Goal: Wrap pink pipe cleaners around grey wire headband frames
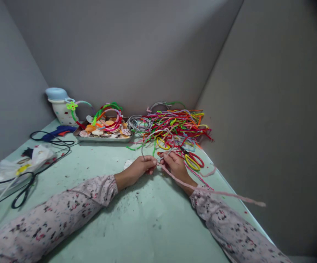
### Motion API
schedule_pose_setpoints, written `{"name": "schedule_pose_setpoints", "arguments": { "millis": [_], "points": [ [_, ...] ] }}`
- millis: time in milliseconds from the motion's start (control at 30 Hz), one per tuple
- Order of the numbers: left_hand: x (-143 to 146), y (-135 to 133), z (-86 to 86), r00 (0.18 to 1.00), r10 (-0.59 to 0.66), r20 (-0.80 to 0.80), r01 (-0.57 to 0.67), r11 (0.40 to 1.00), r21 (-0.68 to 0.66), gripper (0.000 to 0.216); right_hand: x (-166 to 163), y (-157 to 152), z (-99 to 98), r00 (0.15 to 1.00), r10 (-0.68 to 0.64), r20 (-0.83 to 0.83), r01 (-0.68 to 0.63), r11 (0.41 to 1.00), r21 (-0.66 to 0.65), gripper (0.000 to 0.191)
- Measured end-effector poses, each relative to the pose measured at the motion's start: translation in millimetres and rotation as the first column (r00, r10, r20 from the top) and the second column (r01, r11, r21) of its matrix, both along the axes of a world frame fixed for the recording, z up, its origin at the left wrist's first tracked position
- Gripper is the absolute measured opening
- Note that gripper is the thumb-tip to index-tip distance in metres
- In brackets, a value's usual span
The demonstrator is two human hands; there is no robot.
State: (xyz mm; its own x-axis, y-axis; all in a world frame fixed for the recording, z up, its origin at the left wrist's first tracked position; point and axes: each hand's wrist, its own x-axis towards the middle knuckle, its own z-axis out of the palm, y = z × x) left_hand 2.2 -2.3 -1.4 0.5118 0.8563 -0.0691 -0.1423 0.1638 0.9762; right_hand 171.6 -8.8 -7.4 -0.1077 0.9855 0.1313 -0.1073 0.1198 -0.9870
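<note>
Over the middle of the table, my left hand [139, 169] and my right hand [178, 168] meet almost fingertip to fingertip, both closed in a pinch. Between them they grip the ends of a thin grey headband hoop [142, 147], whose arc rises away from me in front of the pile. A pale pink pipe cleaner [207, 189] starts at the pinched fingers. Its long free end passes over my right wrist and sticks out to the right. My fingers hide exactly how it meets the hoop. Just beyond my right hand lie scissors [193, 161] with red and yellow handles.
A heap of colourful pipe cleaners [177, 126] lies at the back right, beside a coil of grey hoops [139, 123]. A metal tray [103, 139] holds shells and wrapped headbands. Leftward are a blue-lidded bottle [61, 107], a blue glue gun [58, 133], black cables and a plastic bag [34, 160].
</note>
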Motion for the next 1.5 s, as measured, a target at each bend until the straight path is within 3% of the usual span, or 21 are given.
{"name": "schedule_pose_setpoints", "arguments": {
  "millis": [733, 1300, 1500],
  "points": [
    [1.5, -0.6, 0.9, 1.000, -0.008, 0.007, 0.008, 0.999, -0.031, 0.013, 1.1, 3.5, -5.1, 0.991, 0.096, -0.097, -0.103, 0.993, -0.064, 0.030],
    [4.0, -5.0, 4.0, 1.000, -0.009, 0.019, 0.009, 1.000, -0.007, 0.017, -0.7, 3.3, -3.6, 0.990, 0.109, -0.092, -0.115, 0.991, -0.065, 0.030],
    [4.8, -7.2, 6.9, 0.999, -0.013, -0.044, 0.014, 0.999, 0.039, 0.019, 2.3, 5.1, -4.6, 0.988, 0.064, -0.142, -0.075, 0.994, -0.080, 0.027]
  ]
}}
